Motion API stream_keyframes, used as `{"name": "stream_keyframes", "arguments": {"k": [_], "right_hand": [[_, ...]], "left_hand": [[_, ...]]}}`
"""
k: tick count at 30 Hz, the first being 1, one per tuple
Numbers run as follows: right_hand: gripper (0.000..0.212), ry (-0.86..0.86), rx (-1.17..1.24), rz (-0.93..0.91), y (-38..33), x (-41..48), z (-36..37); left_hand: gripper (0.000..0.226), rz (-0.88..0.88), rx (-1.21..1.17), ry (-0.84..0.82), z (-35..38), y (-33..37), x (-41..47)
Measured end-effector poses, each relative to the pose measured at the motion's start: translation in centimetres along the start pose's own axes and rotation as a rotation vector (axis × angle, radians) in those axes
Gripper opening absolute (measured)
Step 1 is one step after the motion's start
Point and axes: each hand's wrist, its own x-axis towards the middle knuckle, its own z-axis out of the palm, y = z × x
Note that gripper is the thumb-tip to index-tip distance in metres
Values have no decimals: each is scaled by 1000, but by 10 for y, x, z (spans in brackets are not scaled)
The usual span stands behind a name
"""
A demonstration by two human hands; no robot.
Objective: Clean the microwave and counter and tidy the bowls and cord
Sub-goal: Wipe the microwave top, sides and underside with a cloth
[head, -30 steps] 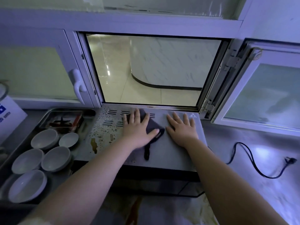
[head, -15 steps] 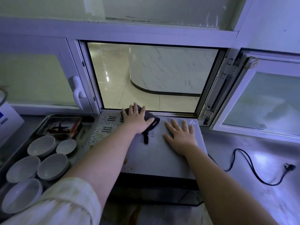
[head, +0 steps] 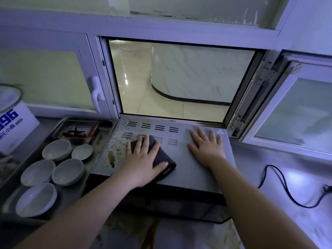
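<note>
Left grip (head: 142,159) wide: palm down, fingers straight and spread, pressing a dark cloth (head: 164,157) onto the top of the microwave (head: 188,173), centre-left of frame. Nothing pinched; the thumb lies along the cloth's near edge. Right grip (head: 208,150) also wide, flat on the bare top at centre-right, fingers splayed, holding nothing. A triangular warning sticker (head: 220,131) sits just beyond its fingertips. The two grips are apart, not touching.

The microwave sits on the desk (head: 305,177), its back edge against the sill of an open window (head: 179,78). Vent slots (head: 159,127) run along the rear of the top. The left part of the top is dirty: brown specks (head: 116,139) and a brown stain (head: 111,159) just left of the cloth. The right part looks plain grey.

Five white bowls (head: 68,171) are grouped left of the microwave in the lower left of frame, upright and close together; some look to be touching. Behind them is a small steel tray (head: 59,124) with red chillies (head: 75,133).

A black cord (head: 287,191) lies loose in a curve on the desk at right, its plug (head: 327,187) at the frame edge, not plugged in. A brown streak (head: 150,234) marks the surface in front of the microwave, bottom centre. A white box with blue print (head: 12,126) is at far left.
</note>
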Motion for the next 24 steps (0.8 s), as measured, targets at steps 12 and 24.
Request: {"name": "stream_keyframes", "arguments": {"k": [12,24], "right_hand": [[63,-34,9,-2,3,1,-3],[63,-24,13,13,0,-1,-2]], "left_hand": [[83,-28,-46,-5,-24,23,121],[83,-13,-58,25,-2,-10,15]]}}
